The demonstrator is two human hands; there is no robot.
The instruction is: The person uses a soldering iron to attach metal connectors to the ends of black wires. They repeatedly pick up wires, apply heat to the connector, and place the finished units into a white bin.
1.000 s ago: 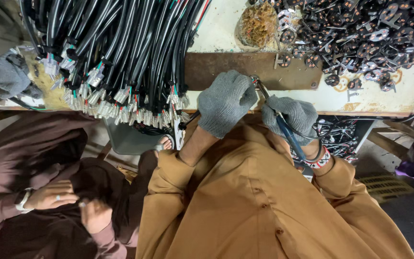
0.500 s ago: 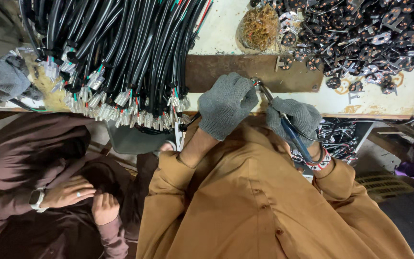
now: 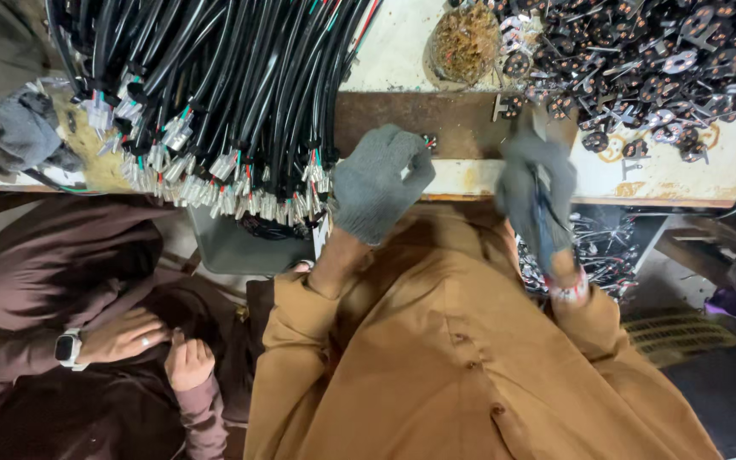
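Black cables [image 3: 215, 94] with white connector ends lay in a large bundle across the left of the pale workbench [image 3: 709, 162], opposite a heap of small dark metal parts [image 3: 641, 51] at the right. Between them, the grey-gloved left hand [image 3: 376, 183] was curled narrow around a small piece with red and green wire tips [image 3: 428, 140] at the bench edge. The gloved right hand [image 3: 538, 192], blurred, gripped a blue-handled tool [image 3: 545, 230].

light: dim, brightest at 12 o'clock | shadows: deep toward 6 and 8 o'clock | blur: right hand [image 3: 537, 192] smeared | focus: cables [image 3: 232, 94] sharp
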